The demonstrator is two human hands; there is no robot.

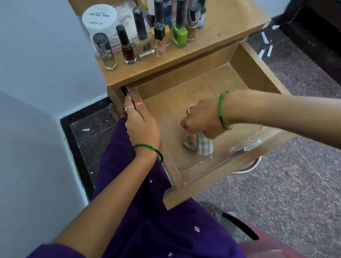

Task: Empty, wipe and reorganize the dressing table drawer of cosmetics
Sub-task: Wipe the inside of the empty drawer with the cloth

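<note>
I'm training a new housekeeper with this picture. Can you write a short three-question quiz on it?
1. True or false: the drawer still holds nail polish bottles.
2. What does the right hand grip? A) sponge B) checked cloth C) brush
3. Fill in: the left hand holds the drawer's ____ wall.

Key:
1. False; the nail polish bottles stand on the tabletop.
2. B; the checked cloth is pressed to the drawer floor.
3. Left.
</note>
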